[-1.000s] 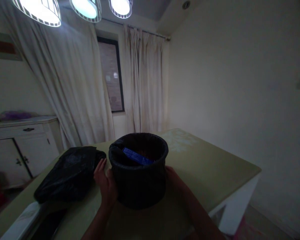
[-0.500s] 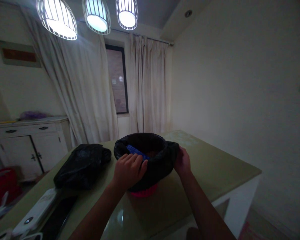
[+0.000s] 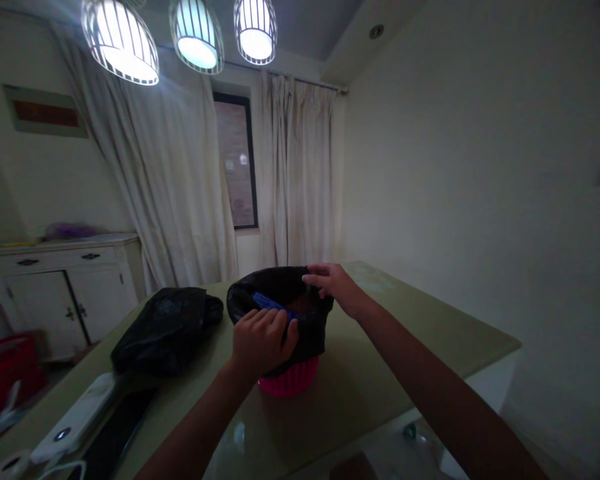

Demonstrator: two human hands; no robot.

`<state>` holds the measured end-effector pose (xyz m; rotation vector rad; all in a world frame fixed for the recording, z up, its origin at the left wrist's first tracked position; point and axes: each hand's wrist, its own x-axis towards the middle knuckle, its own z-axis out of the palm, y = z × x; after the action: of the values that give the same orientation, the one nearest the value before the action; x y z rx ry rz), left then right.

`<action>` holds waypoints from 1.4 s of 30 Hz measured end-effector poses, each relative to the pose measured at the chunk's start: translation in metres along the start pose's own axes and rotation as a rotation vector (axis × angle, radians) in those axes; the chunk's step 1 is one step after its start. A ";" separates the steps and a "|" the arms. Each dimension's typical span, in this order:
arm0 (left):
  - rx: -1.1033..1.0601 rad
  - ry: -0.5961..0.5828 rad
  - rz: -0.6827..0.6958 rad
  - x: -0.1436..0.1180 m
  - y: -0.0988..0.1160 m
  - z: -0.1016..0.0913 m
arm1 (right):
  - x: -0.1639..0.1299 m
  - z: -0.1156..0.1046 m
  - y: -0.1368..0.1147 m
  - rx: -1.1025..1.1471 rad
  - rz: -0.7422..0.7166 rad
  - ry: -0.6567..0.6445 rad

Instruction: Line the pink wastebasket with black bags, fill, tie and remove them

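I look down on a green table [image 3: 410, 333] in a dim, curtained room, where a pink bin [image 3: 290, 380] stands near the middle, just right of a filled black bag [image 3: 165, 327] lying apart from it. A black liner [image 3: 310, 327] drapes the bin (something blue shows inside). My left hand [image 3: 261, 339] is clenched on the liner's near rim; my right hand [image 3: 336, 285] pinches its far-right rim, fingers curled.

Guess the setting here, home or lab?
Likely a home dining room: three hanging lamps above a table, curtains beside a window, and a white sideboard against the wall.
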<state>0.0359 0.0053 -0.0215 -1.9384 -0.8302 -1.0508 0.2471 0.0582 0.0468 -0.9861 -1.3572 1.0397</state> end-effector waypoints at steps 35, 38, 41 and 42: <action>-0.154 -0.407 -0.102 0.032 0.044 0.005 | 0.026 0.099 -0.068 0.003 -0.234 -0.457; -0.203 -0.399 -0.105 0.031 0.039 -0.004 | 0.021 0.078 -0.090 0.113 -0.361 -0.401; -0.247 -0.311 -0.116 0.018 0.027 -0.023 | 0.021 0.036 -0.105 0.202 -0.400 -0.175; -0.257 -0.282 -0.143 0.011 0.021 -0.029 | 0.021 0.020 -0.106 0.224 -0.405 -0.098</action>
<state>0.0466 -0.0282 -0.0081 -2.3102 -1.0434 -1.0212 0.2271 0.0495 0.1546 -0.4731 -1.4116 0.9127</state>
